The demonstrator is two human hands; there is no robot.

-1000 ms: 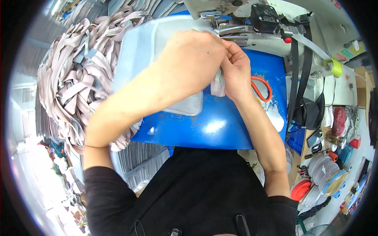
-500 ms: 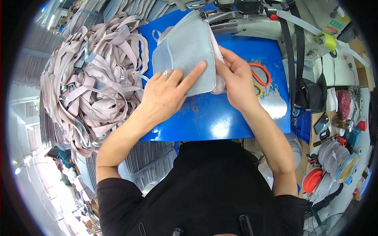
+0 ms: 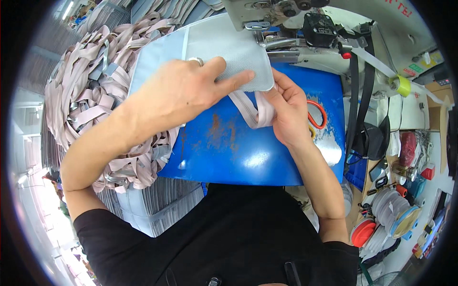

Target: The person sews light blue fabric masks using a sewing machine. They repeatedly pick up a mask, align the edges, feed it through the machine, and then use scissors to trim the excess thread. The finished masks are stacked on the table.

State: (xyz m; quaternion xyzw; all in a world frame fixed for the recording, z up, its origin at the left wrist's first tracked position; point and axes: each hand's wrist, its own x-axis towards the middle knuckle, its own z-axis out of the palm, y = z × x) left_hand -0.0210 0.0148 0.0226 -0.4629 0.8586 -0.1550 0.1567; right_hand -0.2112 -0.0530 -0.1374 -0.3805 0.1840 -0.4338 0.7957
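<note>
A light grey mesh fabric panel (image 3: 238, 55) with a smoother grey-blue section (image 3: 159, 52) lies under the head of a sewing machine (image 3: 260, 26). My left hand (image 3: 188, 88) holds it from above, index finger stretched along the mesh and the other fingers curled; the thumb is hidden. At the panel's near right corner, my right hand (image 3: 289, 107) pinches its edge together with a pinkish fabric strip (image 3: 250, 114). That strip hangs in a loop below the panel. Scissors with an orange-red and yellow handle (image 3: 320, 114) lie beside my right hand, partly covered.
A large heap of pinkish strips (image 3: 88, 102) borders the blue worktable (image 3: 238, 162) at left. Stacked grey panels (image 3: 162, 202) stand below it and at the back. Black straps (image 3: 352, 95) hang at right, near a side table with spools (image 3: 398, 202).
The panel has turned and swung left, with its smoother section now reaching over the heap. My left hand moved up and left with it. The pinkish loop now shows below. The whole view has shifted.
</note>
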